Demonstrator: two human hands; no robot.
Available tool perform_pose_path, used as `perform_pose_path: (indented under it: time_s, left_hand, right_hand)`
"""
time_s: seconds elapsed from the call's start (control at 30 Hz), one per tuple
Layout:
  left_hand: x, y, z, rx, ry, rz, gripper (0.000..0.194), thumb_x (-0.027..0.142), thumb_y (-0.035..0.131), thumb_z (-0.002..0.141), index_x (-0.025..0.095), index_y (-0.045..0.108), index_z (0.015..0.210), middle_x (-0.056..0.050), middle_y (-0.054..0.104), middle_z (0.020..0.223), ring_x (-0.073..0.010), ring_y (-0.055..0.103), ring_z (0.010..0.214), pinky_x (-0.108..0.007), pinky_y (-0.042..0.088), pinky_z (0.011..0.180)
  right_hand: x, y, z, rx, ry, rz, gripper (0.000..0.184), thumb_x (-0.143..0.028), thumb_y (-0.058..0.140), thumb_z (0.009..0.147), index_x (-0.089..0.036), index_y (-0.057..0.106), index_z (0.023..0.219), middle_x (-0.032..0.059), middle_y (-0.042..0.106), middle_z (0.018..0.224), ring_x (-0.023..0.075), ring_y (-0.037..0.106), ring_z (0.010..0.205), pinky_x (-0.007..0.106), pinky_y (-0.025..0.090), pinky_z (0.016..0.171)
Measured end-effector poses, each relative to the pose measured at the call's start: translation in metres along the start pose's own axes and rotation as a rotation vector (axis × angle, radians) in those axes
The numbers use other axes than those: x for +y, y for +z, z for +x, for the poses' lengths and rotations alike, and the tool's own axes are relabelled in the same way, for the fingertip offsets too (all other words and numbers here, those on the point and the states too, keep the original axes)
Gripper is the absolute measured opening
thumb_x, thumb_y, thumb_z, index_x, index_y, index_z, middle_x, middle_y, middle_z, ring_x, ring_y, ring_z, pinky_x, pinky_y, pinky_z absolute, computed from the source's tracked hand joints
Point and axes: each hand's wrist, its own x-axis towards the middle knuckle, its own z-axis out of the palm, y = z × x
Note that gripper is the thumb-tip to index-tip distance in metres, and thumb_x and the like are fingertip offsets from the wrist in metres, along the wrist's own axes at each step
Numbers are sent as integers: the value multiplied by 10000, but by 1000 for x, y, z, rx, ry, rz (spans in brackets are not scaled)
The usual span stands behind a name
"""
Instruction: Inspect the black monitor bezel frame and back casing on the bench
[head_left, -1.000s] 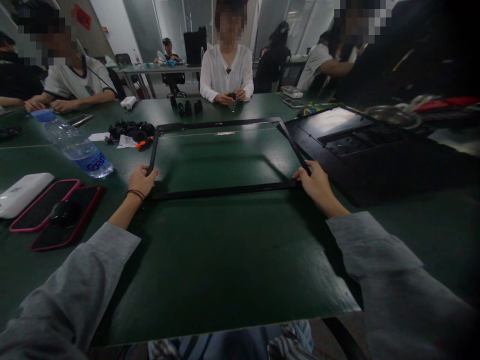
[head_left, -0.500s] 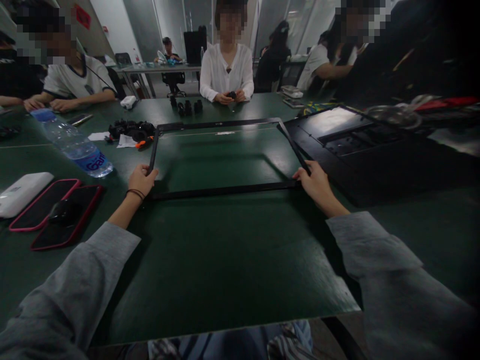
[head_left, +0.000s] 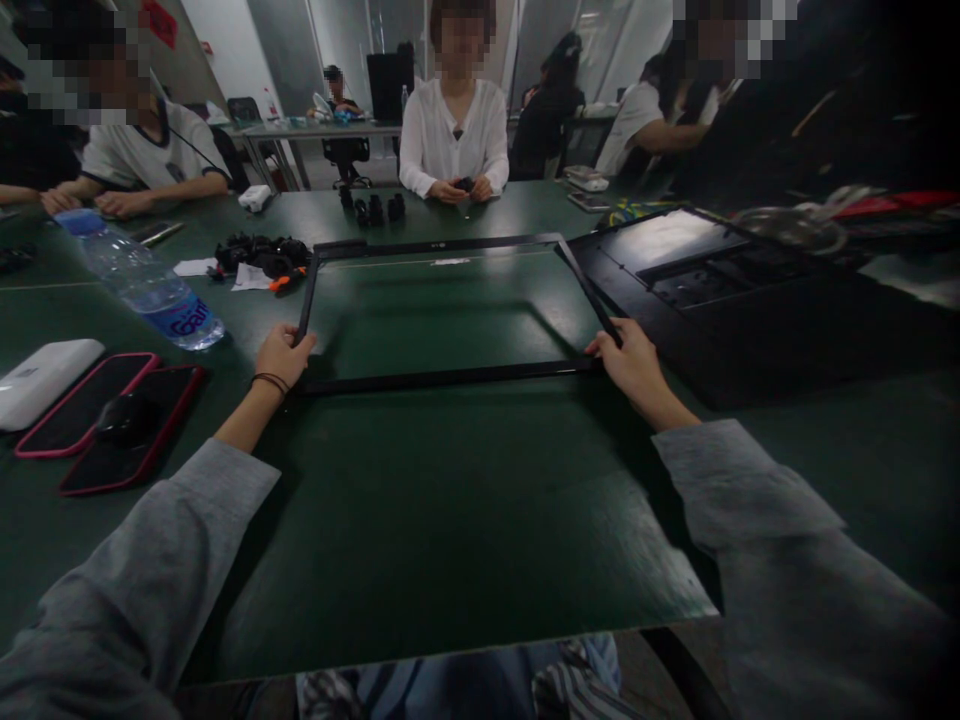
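Both my hands hold a thin black monitor bezel (head_left: pixel 450 379), a rectangular frame with a small pale logo on its far bar. Its middle is open, and the green table (head_left: pixel 435 500) shows through. My left hand (head_left: pixel 283 358) is closed round the near left corner, with dark bands on the wrist. At the near right corner, my right hand (head_left: pixel 630 362) grips the bezel with the thumb on its side bar. The frame casts a shadow on the tabletop. To the right lies a large black panel (head_left: pixel 780 330), like a monitor's back cover.
On the left are a water bottle (head_left: pixel 150 285), a white box-shaped device (head_left: pixel 49 380), two red-edged phones (head_left: pixel 94 395) and a black mouse-like object (head_left: pixel 126 415). Black parts (head_left: pixel 259 258) lie farther back. A person in a white shirt (head_left: pixel 454 140) sits opposite; others sit around.
The view has tipped very slightly. Both hands keep their hold on the bezel, which stays in nearly the same place.
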Motion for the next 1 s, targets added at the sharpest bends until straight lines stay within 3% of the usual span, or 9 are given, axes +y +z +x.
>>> perform_pose_path:
  time_s: [1.0]
  left_hand:
    - [-6, 1, 4, -15, 3, 17, 265, 456, 608, 793, 241, 503, 908, 37, 579, 602, -202, 634, 666, -313, 448, 696]
  right_hand:
    - [-9, -4, -3, -27, 17, -14, 340, -363, 557, 848, -212, 617, 1146, 99, 714, 894, 301, 692, 895, 508, 538, 904]
